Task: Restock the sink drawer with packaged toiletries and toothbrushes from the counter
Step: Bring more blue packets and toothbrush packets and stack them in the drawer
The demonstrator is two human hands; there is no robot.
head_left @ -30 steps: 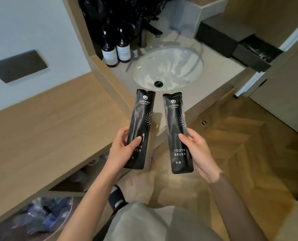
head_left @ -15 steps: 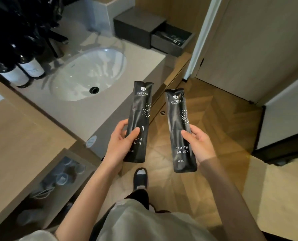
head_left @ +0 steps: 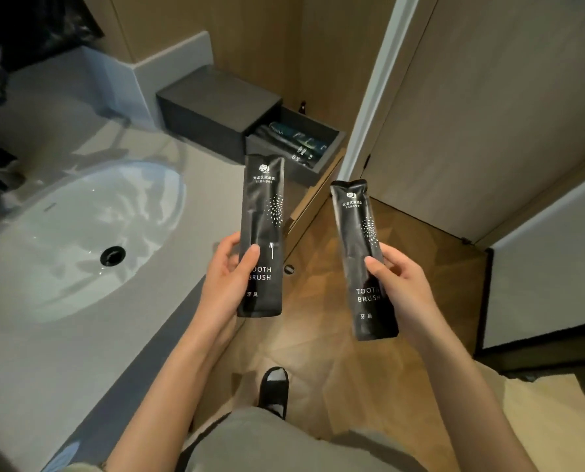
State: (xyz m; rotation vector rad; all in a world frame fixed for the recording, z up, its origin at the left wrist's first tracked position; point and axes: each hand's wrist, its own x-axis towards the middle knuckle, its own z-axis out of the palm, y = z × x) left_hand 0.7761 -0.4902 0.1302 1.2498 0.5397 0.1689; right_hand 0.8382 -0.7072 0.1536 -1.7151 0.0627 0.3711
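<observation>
I hold two black packets printed "TOOTH BRUSH", one in each hand, both upright. My left hand [head_left: 228,275] grips the left toothbrush packet [head_left: 263,212] over the counter's front edge. My right hand [head_left: 402,287] grips the right toothbrush packet [head_left: 359,233] over the wooden floor. Beyond them, a dark grey box [head_left: 209,107] sits at the counter's far right end with its drawer [head_left: 321,158] pulled open. Several dark packaged items [head_left: 293,141] lie inside the drawer.
A white oval sink [head_left: 63,240] with a black drain is set in the grey counter [head_left: 80,352] on my left. A wooden door [head_left: 488,114] and white frame stand to the right. My slippered foot [head_left: 274,386] rests on the herringbone floor.
My view has swung right, from the wooden shelf and bottles to the sink's right end. The open drawer is now close ahead. Both packets stay gripped, and my hands have spread apart.
</observation>
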